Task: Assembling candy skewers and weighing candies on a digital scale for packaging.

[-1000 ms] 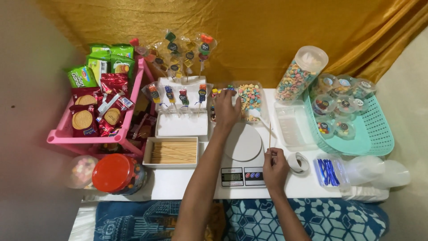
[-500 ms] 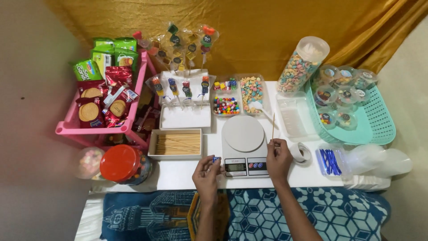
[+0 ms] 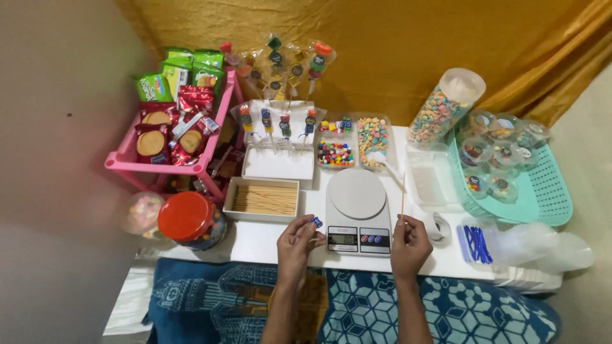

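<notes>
My left hand pinches a small blue candy just left of the white kitchen scale. To the right of the scale, my right hand holds a thin wooden skewer upright. Behind the scale stands a clear tray of colourful candies and cereal rings. A box of wooden skewers lies left of the scale, close to my left hand.
A pink rack of snack packets and a red-lidded jar stand at left. Candy skewers stand in a white holder at the back. At right are a cereal jar, a teal basket of small cups, tape and plastic bags.
My left hand has drawn back from the candy tray to the near edge with a blue candy. The right hand has barely moved with its skewer.
</notes>
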